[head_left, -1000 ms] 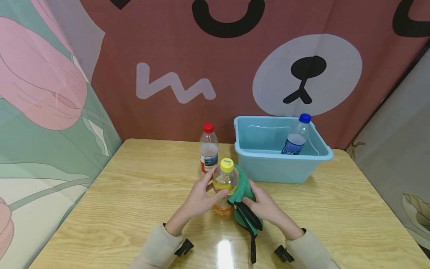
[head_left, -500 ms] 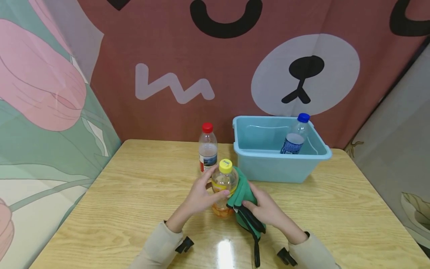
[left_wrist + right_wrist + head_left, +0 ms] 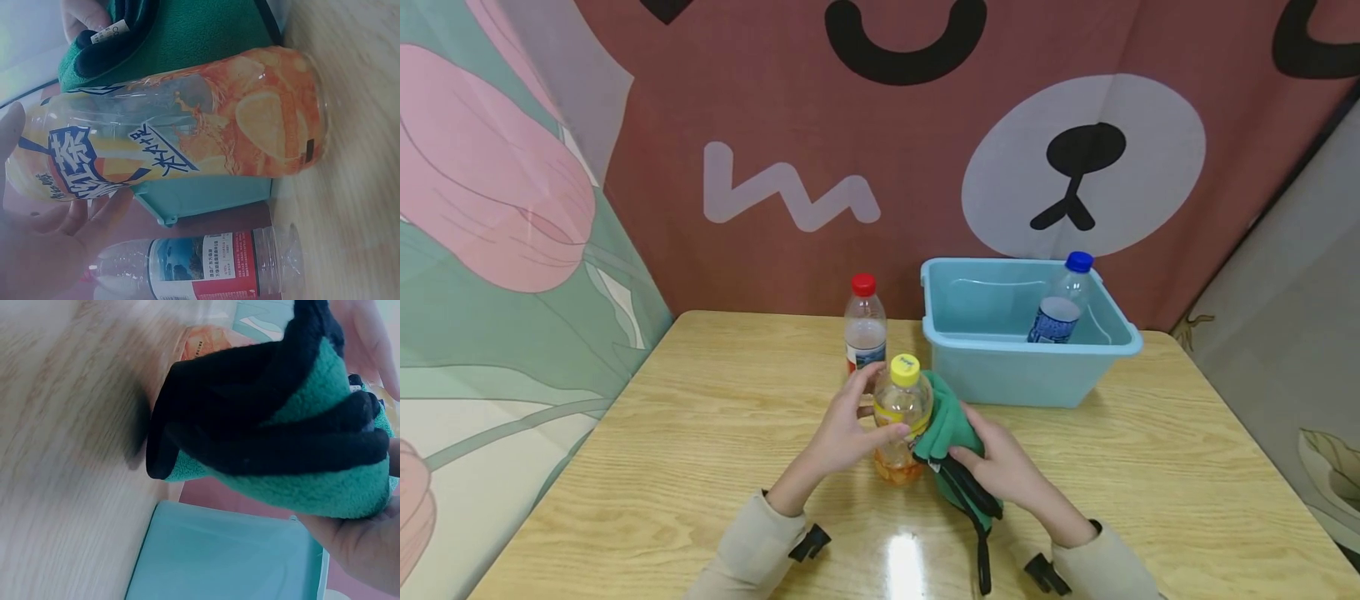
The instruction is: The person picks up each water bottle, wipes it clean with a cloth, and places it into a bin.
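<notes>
Broad wooden counter (image 3: 685,467) beneath it all, with the light-blue tub (image 3: 1015,379) at the back right, just beyond the action. In front of the tub, the green cloth bundle (image 3: 951,429) slants: top by the shoulder of the yellow-capped bottle (image 3: 900,404), long axis running down to the right, lower end towards the person. The right hand (image 3: 1006,461) grips it, and look, since a second ago hand and bundle have swung slightly rightwards! The bottle, though, hasn't budged: upright on the counter, long axis vertical, cap to the ceiling. The left hand (image 3: 841,437) holds it, fingers round the far side, thumb across the near side, while the cloth crowds its right. Just behind those fingers stands the red-capped bottle (image 3: 866,329), also upright, its lower part blocked from view; whether the fingertips touch it is hard to tell. The blue-capped bottle (image 3: 1058,312) leans to the right inside the tub. Smallest of all, the bundle's black strap (image 3: 982,558) trails towards the person, shifted right too.
</notes>
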Available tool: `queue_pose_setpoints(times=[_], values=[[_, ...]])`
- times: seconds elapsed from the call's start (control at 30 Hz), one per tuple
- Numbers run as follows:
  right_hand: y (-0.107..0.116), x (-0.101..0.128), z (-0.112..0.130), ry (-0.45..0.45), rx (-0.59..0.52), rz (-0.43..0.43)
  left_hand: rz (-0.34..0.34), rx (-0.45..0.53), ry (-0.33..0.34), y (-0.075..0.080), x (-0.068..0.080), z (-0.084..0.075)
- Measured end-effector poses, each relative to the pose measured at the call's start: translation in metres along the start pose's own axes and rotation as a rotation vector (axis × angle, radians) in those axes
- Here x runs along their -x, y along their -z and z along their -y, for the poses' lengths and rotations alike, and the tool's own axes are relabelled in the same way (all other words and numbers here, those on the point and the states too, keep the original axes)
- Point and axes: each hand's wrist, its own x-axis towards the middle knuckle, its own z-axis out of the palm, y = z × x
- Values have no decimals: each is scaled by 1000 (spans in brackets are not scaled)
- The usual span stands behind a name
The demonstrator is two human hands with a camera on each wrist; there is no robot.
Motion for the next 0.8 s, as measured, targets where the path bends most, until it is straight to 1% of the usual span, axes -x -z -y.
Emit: queue_pose_setpoints(times=[0.1,0.13,0.23,0.33,0.57,0.7,0.8], values=[[1,1,-2,8,8,-15,-16,16,-15,-2,-3,16],[1,1,-2,10,10,-21,-23,19,-27,-2,-3,17],[3,1,-1,15,15,-39,-40,19,-64,-2,-2,18],[5,1,2,20,10,-53,-48,18,-86,-2,-1,18],[12,-2,11,30,14,-67,-23,25,-86,1,-1,18],[15,-4,14,39,18,-65,-8,21,-107,3,0,18],[15,-5,16,48,13,-62,-11,9,-125,4,0,18]])
